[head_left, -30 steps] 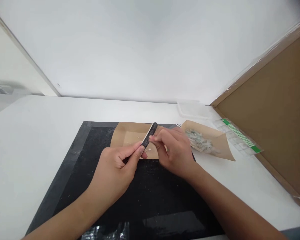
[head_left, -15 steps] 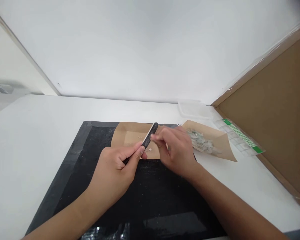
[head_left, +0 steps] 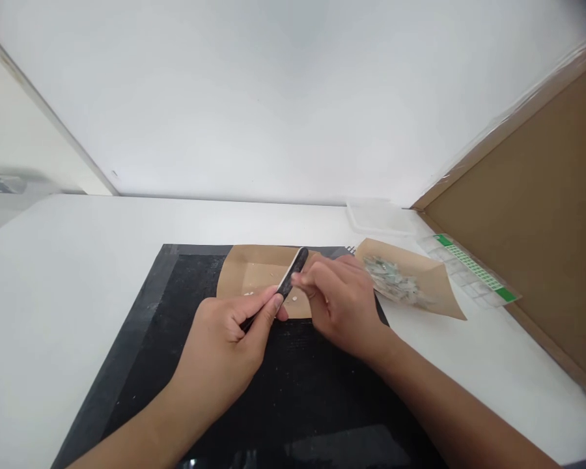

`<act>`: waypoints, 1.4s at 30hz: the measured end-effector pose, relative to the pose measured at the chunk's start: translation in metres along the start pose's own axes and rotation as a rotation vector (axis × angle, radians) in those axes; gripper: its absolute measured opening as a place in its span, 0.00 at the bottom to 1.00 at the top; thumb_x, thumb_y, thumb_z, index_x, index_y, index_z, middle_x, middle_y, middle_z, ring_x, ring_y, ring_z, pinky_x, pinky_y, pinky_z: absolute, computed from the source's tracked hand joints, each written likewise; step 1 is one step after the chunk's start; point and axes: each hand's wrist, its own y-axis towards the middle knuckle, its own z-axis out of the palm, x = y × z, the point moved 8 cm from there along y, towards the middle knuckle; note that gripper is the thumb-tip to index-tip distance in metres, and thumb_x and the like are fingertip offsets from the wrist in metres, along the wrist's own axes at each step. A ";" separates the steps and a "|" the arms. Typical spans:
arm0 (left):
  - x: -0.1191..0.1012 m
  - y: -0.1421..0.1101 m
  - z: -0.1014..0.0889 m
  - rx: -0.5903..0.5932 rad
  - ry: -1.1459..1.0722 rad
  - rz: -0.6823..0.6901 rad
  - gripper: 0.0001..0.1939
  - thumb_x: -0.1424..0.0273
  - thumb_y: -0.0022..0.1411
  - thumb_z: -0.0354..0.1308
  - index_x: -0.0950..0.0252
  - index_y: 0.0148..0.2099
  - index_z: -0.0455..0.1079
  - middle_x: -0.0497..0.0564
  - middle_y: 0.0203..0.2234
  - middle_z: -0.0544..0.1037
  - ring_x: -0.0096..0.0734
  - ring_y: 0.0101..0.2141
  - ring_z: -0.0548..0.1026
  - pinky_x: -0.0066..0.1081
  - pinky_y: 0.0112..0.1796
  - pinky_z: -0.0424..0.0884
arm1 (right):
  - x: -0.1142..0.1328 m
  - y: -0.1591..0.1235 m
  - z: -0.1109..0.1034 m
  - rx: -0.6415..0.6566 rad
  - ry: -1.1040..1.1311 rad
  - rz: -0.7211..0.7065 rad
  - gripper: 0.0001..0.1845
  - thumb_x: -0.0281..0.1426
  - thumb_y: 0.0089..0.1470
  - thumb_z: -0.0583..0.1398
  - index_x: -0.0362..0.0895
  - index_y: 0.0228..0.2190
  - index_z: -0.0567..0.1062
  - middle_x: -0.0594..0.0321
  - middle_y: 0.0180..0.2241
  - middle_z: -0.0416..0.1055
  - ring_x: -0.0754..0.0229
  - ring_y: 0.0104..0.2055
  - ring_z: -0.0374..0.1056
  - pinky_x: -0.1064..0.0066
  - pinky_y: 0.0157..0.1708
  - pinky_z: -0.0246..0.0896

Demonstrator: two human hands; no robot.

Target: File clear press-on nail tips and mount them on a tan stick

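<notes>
My left hand (head_left: 229, 339) is closed around a slim black file stick (head_left: 293, 270), which points up and to the right. My right hand (head_left: 344, 303) is pinched shut right beside the stick's upper part, its fingertips pressed against it; what they hold is too small to make out. Both hands hover over a brown paper tray (head_left: 251, 273) holding a few small white bits. The tray rests on the far edge of a black mat (head_left: 141, 326).
To the right, another brown paper tray (head_left: 434, 286) holds a heap of small pale pieces. Beyond it lie a clear strip with a green band (head_left: 469, 267) and a clear plastic lid (head_left: 376, 218). A brown board (head_left: 542, 215) leans on the right; a white wall stands behind.
My right hand's fingertips slid a little down along the stick. The view shifted slightly, so everything sits a bit lower in the picture. The left hand keeps its grip.
</notes>
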 end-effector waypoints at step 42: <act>-0.028 -0.008 -0.017 -0.212 0.159 0.284 0.14 0.66 0.72 0.58 0.62 0.36 0.83 0.42 0.17 0.73 0.22 0.17 0.66 0.23 0.21 0.61 | -0.001 -0.001 -0.007 -0.022 0.231 0.077 0.10 0.26 0.68 0.61 0.46 0.33 0.69 0.66 0.30 0.76 0.63 0.31 0.70 0.64 0.36 0.57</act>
